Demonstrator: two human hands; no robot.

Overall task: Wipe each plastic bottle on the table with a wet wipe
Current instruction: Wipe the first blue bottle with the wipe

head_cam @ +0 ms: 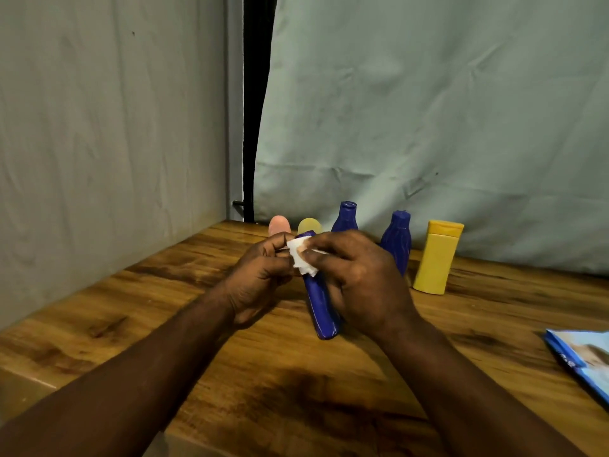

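I hold a dark blue plastic bottle (321,308) above the wooden table (164,308), its base pointing toward me. My left hand (260,278) grips the bottle's upper end, fingers curled. My right hand (365,282) wraps along the bottle's right side, and its thumb pinches a white wet wipe (301,260) against the bottle's top. The bottle's neck is hidden between the hands. Against the back curtain stand two more blue bottles (344,217) (397,239) and a yellow bottle (436,258).
Behind my hands show a pink rounded cap (280,224) and a pale yellow round cap (309,225), their bodies hidden. A blue wet wipe pack (583,361) lies at the table's right edge. A grey wall bounds the table's left side.
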